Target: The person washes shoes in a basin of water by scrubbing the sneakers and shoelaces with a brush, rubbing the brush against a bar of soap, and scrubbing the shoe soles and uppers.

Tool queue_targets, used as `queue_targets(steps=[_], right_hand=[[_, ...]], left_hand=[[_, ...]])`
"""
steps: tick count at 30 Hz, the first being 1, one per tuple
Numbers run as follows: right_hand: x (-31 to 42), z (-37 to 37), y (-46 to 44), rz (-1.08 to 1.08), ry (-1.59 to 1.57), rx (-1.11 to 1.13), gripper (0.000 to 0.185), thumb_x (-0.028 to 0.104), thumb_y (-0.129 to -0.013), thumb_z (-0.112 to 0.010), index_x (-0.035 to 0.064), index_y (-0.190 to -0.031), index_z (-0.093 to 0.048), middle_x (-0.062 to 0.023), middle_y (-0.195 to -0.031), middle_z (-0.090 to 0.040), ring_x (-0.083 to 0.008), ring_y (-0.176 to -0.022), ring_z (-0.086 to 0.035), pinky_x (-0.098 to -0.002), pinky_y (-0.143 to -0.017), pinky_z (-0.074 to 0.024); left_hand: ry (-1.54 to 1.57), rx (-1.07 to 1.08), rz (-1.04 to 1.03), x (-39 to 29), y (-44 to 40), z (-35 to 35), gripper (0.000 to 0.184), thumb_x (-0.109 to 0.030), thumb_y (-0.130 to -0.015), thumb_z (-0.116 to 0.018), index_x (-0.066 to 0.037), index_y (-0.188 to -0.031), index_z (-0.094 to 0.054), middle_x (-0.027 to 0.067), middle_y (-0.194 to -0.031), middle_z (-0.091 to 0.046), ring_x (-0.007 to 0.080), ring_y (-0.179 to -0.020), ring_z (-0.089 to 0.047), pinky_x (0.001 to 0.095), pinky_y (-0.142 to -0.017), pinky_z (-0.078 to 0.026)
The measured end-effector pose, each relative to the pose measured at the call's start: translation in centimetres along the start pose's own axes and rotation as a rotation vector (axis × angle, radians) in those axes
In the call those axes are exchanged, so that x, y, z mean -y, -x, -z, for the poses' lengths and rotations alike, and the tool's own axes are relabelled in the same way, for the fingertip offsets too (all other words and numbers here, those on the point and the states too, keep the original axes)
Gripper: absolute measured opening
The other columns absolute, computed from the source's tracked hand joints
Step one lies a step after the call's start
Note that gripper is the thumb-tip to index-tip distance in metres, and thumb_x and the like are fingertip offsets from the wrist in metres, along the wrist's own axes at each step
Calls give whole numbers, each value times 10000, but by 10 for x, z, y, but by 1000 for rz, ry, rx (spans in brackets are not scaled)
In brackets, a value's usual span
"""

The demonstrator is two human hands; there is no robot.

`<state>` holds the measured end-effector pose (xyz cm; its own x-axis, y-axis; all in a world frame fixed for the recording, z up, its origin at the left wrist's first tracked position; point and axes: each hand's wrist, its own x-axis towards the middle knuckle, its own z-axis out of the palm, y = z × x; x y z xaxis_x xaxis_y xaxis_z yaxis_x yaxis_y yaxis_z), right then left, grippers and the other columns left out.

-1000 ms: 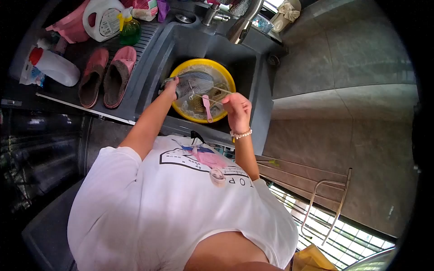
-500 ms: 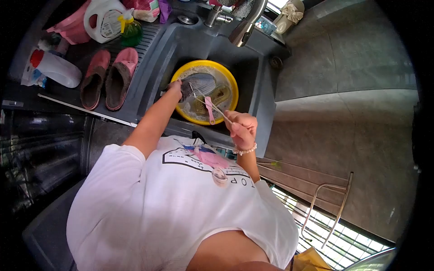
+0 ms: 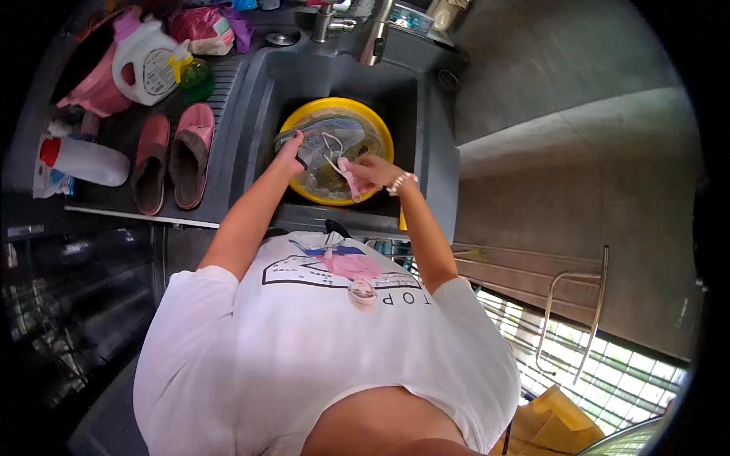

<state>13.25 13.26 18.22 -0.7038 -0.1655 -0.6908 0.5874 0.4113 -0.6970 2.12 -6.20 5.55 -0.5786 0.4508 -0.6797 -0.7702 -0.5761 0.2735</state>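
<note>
Grip of the right hand (image 3: 368, 173) is curled against the pink brush (image 3: 348, 181); its fingertips are hard to make out, so I cannot tell whether they pinch it. The brush lies just left of those fingers, slanting over the near half of the basin. Grip of the left hand (image 3: 290, 154) is clamped on the left end of the grey shoe (image 3: 338, 131), thumb uppermost, other fingers mostly hidden. The shoe's white laces (image 3: 331, 161) loop towards the brush. Below, an olive-yellow item shows only in patches, its outline lost in cloudy water. All this sits in the yellow basin (image 3: 334, 101), inside the grey sink (image 3: 261, 102). Farther left, 2 pink slippers (image 3: 192, 156) and 1 red-capped bottle (image 3: 91, 162) rest on the counter (image 3: 103, 200); its far corner is cut off by darkness.
</note>
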Motion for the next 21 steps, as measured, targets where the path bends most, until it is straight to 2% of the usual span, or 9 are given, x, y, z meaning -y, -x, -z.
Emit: queue_targets(steps=[1, 3, 5, 6, 11, 13, 15, 18, 21], right_hand=[[-6, -9, -11, 3, -15, -14, 514, 500, -834, -537, -12, -887, -553, -93, -747, -611, -168, -641, -613, -280, -539, -480], [-11, -17, -45, 227, 783, -787, 516, 503, -764, -620, 19, -932, -552, -133, -935, -584, -254, -845, -586, -352, -691, -451], [16, -30, -37, 355, 710, -959, 514, 457, -686, -685, 46, -963, -550, -145, -1003, -539, -307, -952, -518, -395, -795, -375], [21, -33, -36, 487, 787, -1095, 483, 407, -662, -700, 60, -964, -551, -121, -945, -542, -293, -928, -521, -389, -806, -352], [25, -28, -53, 402, 741, -1025, 311, 321, -724, -655, 58, -875, -592, -150, -881, -589, -313, -868, -559, -414, -764, -404], [34, -22, -39, 259, 664, -580, 276, 295, -763, -609, 28, -832, -596, -198, -860, -604, -337, -836, -580, -432, -746, -432], [20, -26, -48, 310, 515, -541, 307, 296, -799, -568, -8, -843, -575, -229, -883, -599, -343, -837, -586, -434, -731, -454], [8, -55, -49, 343, 517, -970, 339, 319, -814, -562, -16, -868, -558, -228, -896, -598, -336, -851, -587, -447, -735, -448], [0, -55, -54, 294, 489, -1099, 287, 290, -820, -559, 4, -842, -578, -214, -846, -614, -338, -823, -596, -458, -727, -440]], left_hand=[[-39, 17, 34, 2, 1, -1, 411, -366, -926, -416, -41, -1170, -478, 124, -1175, -537, 290, -1060, -530, 458, -916, -423], [-72, 103, 54, 3, -4, -2, 425, -366, -927, -412, -38, -1195, -461, 121, -1188, -527, 288, -1072, -519, 451, -920, -421], [-44, 233, 35, 7, -6, 0, 451, -369, -926, -412, -37, -1230, -436, 124, -1209, -509, 287, -1100, -495, 453, -928, -413], [-33, 127, 57, 4, 9, -16, 423, -372, -938, -380, -55, -1208, -457, 117, -1193, -519, 289, -1076, -508, 461, -934, -406], [-254, 201, 40, 1, 35, -26, 464, -373, -936, -374, -55, -1274, -399, 102, -1284, -464, 274, -1141, -464, 434, -991, -356], [-266, 200, 48, 3, 31, -22, 418, -336, -944, -380, -44, -1237, -436, 108, -1262, -485, 273, -1155, -461, 439, -995, -354], [-237, 194, 45, 3, 37, -24, 418, -333, -947, -371, -38, -1238, -431, 115, -1262, -482, 274, -1155, -461, 434, -992, -360], [-220, 144, 0, 10, 52, -40, 425, -334, -951, -355, -30, -1243, -417, 125, -1262, -475, 277, -1153, -461, 426, -986, -368], [-219, 173, -3, 11, 44, -36, 440, -342, -953, -343, -25, -1252, -401, 124, -1261, -471, 274, -1148, -465, 417, -980, -377]])
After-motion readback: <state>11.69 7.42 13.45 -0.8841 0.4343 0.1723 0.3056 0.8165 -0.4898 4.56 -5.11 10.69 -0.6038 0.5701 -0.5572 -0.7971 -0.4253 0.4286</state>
